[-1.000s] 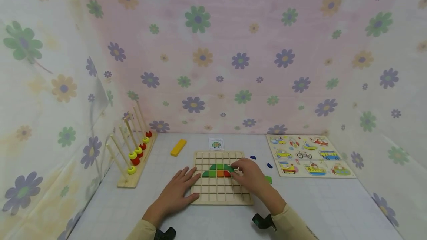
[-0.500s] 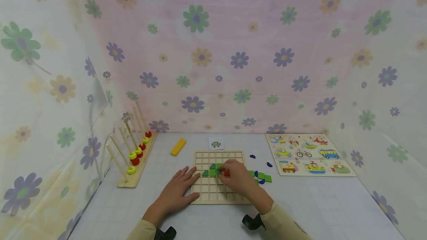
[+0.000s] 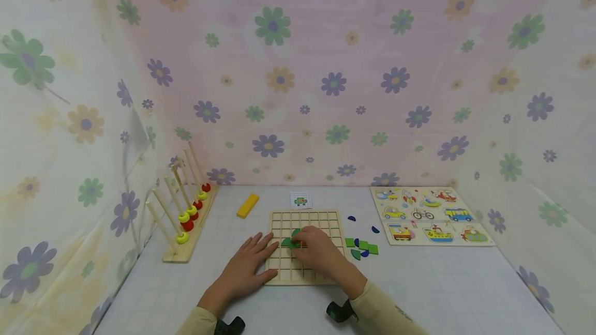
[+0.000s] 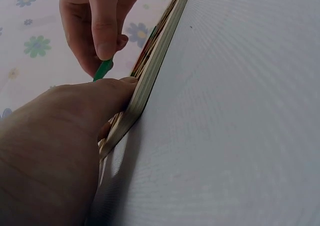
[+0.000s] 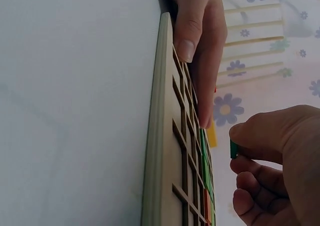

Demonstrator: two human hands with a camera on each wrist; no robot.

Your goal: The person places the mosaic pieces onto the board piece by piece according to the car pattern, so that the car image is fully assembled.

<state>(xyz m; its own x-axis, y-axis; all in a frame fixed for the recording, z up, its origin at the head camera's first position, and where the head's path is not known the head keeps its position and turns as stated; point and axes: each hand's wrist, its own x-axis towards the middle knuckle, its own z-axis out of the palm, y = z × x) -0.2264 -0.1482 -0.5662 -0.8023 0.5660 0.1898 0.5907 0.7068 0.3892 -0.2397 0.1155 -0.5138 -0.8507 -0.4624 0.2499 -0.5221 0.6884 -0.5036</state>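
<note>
A wooden grid board (image 3: 307, 274) lies on the table, several green pieces (image 3: 286, 242) set in its cells. Red and orange pieces sit there too, mostly behind my right hand. My left hand (image 3: 247, 268) rests along the board's left edge, fingers straight and thumb on the frame. Over the board's middle-left, my right hand (image 3: 318, 252) pinches a small dark green tile (image 5: 233, 149) between thumb and fingertip. Both wrist views show this tile raised off the board, and in the left wrist view the pinching hand (image 4: 102, 26) is just beyond my left thumb.
Right of the board lie loose green squares (image 3: 373, 249) and blue half-round pieces (image 3: 375, 229). A pattern card (image 3: 300, 200) and yellow block (image 3: 248, 206) are behind it. A peg rack with rings (image 3: 190, 252) stands left; a vehicle puzzle (image 3: 433, 217) lies right.
My right hand has moved left across the board from the right end of the coloured shape, bringing the dark green tile. The loose pieces at right are uncovered. My left hand has stayed put.
</note>
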